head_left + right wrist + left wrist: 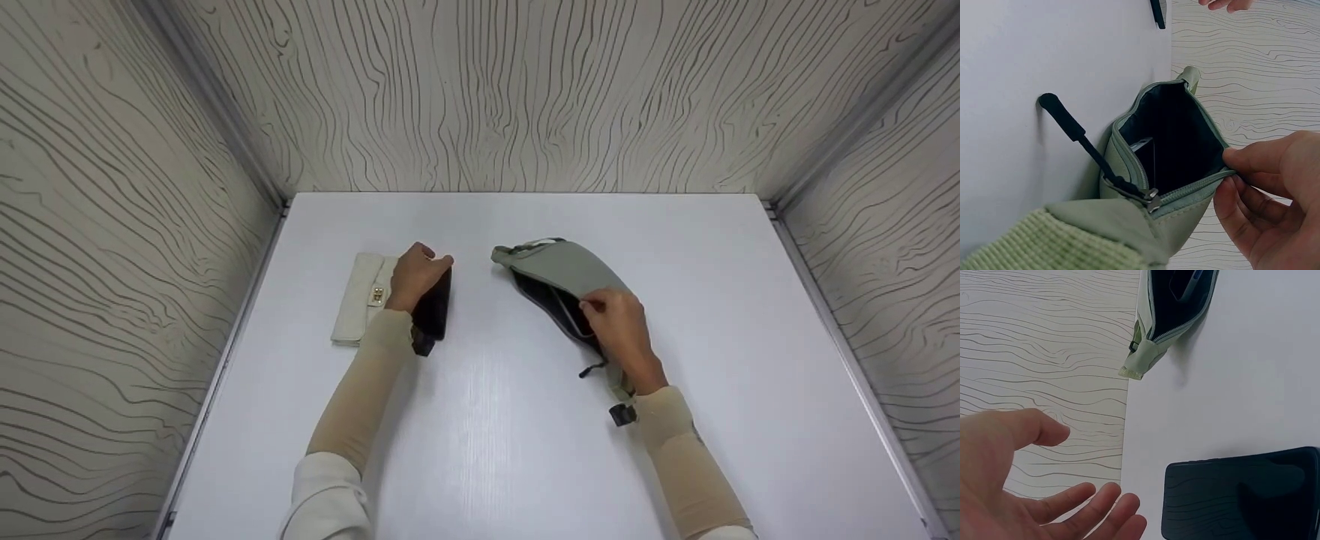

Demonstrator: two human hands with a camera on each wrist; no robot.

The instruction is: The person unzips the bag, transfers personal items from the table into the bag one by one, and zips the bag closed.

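Note:
A sage-green waist bag (574, 268) lies unzipped on the white table. My right hand (621, 326) pinches the edge of its opening between thumb and fingers, as the right wrist view shows. Inside the dark lining rests a slim, phone-like object (1144, 149), only partly visible. A black zipper pull (1069, 121) sticks out from the bag's near end. On the left, my left hand (416, 277) hovers by a black smartphone (1235, 498), fingers apart and holding nothing. The phone lies flat, and the hand partly covers it in the head view.
A cream wallet (356, 300) with a gold clasp lies left of the phone, partly behind my left hand. The white table (480, 435) meets wood-grain patterned panels (480, 97) at the back and both sides.

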